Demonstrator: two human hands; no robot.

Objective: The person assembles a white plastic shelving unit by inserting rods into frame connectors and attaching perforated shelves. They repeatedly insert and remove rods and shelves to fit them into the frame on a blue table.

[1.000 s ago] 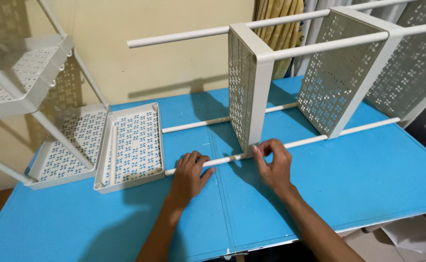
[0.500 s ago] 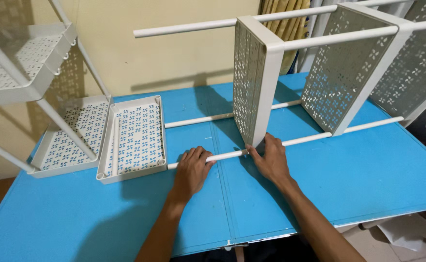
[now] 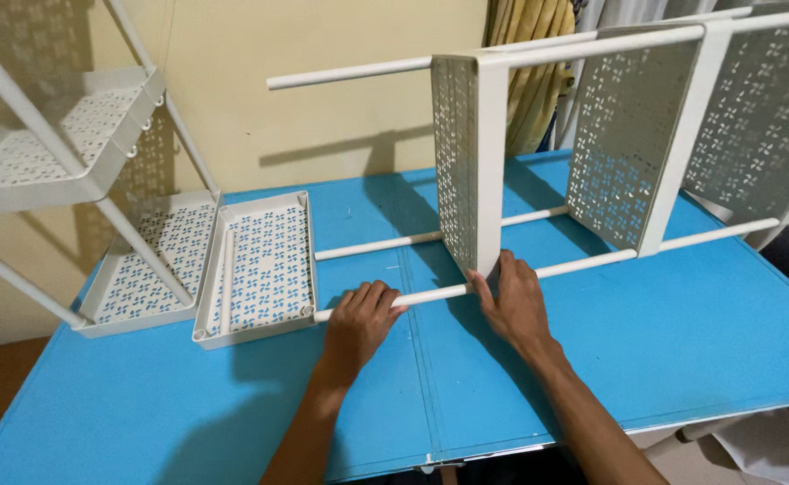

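Observation:
A white shelf rack lies on its side on the blue table (image 3: 664, 341). My left hand (image 3: 359, 323) rests over the near white pole (image 3: 430, 294) close to its free end, fingers curled on it. My right hand (image 3: 513, 301) presses against the bottom corner of the nearest perforated shelf panel (image 3: 462, 162), where the pole passes through it. Two more perforated panels (image 3: 623, 153) stand further right on the same poles. A loose perforated tray (image 3: 264, 265) lies flat just left of the pole's end.
A second white rack (image 3: 53, 153) leans at the far left, with its bottom tray (image 3: 148, 269) on the table. A cream wall is behind, with yellow curtains (image 3: 534, 90) at the back. The table's front edge is near my forearms.
The nearest shelf panel has been stood more upright and shifted slightly. My right hand moved from pinching the joint to pressing flat against the panel's lower corner. My left hand stayed on the pole.

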